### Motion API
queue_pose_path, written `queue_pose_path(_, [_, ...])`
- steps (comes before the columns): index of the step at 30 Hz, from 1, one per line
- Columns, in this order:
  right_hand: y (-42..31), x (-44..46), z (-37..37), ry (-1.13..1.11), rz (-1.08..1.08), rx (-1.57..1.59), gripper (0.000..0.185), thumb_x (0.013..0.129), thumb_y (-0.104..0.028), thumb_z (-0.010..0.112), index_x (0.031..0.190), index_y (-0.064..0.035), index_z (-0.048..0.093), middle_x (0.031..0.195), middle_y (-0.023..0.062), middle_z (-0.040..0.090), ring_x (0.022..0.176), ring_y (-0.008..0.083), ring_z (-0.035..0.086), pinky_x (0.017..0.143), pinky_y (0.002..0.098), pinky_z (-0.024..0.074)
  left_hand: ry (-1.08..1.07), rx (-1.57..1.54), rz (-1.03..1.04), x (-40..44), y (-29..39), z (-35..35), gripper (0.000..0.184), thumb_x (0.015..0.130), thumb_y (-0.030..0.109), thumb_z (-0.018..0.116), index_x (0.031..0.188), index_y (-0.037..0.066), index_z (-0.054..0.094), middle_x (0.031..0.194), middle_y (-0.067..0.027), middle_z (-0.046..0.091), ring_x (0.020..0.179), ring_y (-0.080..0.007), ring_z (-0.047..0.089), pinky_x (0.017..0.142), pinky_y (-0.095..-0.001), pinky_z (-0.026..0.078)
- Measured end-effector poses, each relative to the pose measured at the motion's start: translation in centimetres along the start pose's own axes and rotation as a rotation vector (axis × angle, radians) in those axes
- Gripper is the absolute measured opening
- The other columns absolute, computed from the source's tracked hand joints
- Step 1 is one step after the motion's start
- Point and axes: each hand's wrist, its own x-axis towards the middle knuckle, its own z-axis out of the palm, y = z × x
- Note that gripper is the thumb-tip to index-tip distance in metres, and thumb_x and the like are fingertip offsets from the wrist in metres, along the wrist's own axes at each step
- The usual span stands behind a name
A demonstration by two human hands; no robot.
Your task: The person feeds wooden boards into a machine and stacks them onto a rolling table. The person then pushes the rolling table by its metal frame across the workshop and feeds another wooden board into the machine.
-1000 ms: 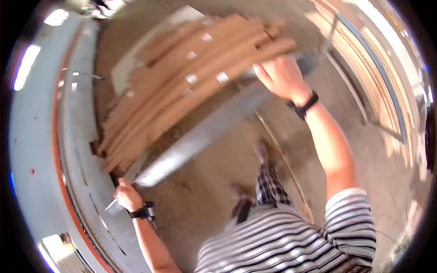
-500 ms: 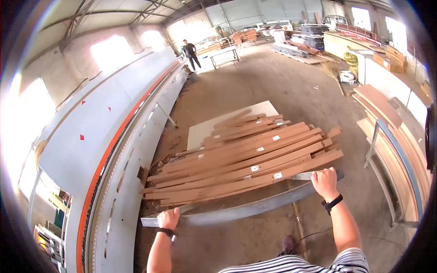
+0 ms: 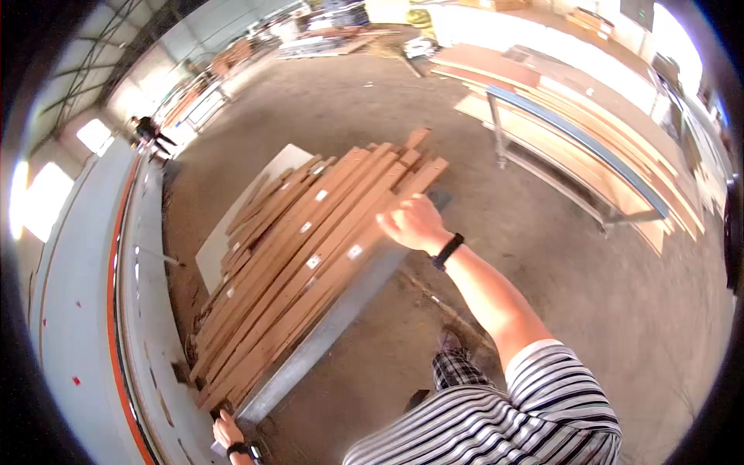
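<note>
A long grey metal piece [image 3: 329, 329] lies slantwise along the near edge of a stack of long brown boards [image 3: 310, 248] with small white labels. My right hand [image 3: 415, 223], with a black band at its wrist, is closed on the metal piece near its far end, beside the board ends. At the lower left my left hand [image 3: 226, 431] is closed round the near end of the same piece. A pale sheet [image 3: 213, 252] shows under the far side of the boards.
A long white-grey machine with an orange strip [image 3: 116, 310] runs down the left. At the right, more boards [image 3: 651, 182] lie on a rack with a blue-grey rail [image 3: 577, 139]. A person [image 3: 153, 133] stands at the far left near a table [image 3: 203, 105].
The view has swung to the right since half a second ago, so the boards and metal piece appear more steeply slanted. Both hands stay on the metal piece, which now lies closer against the boards.
</note>
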Motion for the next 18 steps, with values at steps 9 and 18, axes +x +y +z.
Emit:
queue_pose_path(9, [7.4,3.6,-3.2,0.136,-0.246,-0.31,0.037,0.093,-0.029,0.058,0.062,-0.0108,0.068,0.061,0.0096,0.065,0.061,0.0285,0.065,0.067,0.0454,0.0499,-0.06,0.056,0.165,-7.5,9.9,-5.1,0.05,0.101,0.036,0.04,0.081,0.001,0.07,0.072,-0.0232,0.067,0.073,-0.0435,0.067,0.07,-0.052,0.052])
queue_pose_path(18, [3.6,2.2,-2.9,0.074,-0.131,-0.293,0.039,0.092,-0.024,0.054,0.062,-0.0035,0.066,0.063,0.0164,0.064,0.068,0.0331,0.063,0.08,0.0461,0.044,-0.088,-0.048,0.051,-10.1,7.3,-8.4,0.062,0.099,0.043,0.041,0.062,0.001,0.069,0.066,-0.0234,0.065,0.066,-0.0432,0.065,0.068,-0.0525,0.05])
